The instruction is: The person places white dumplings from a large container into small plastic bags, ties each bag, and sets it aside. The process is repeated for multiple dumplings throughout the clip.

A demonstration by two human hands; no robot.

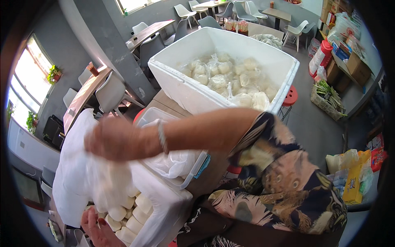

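My right arm reaches across the picture, with a light bracelet at the wrist. My right hand (117, 139), smeared by motion, is closed on the top of a translucent plastic bag (111, 179) that hangs below it. What the bag holds is too blurred to tell. Lower down, my left hand (98, 230) has its fingers apart beside several white steamed buns (133, 224). These buns lie in a box lined with white cloth (164, 201). More of the cloth (74, 177) is folded up on the far left side of the box.
Ahead stands a large white foam box (185, 88) with several bagged buns (222, 70). A clear plastic bin (191, 175) with plastic bags sits between the boxes. Red stools (290, 96), a basket of green vegetables (327, 99), and tables with chairs (111, 92) stand around.
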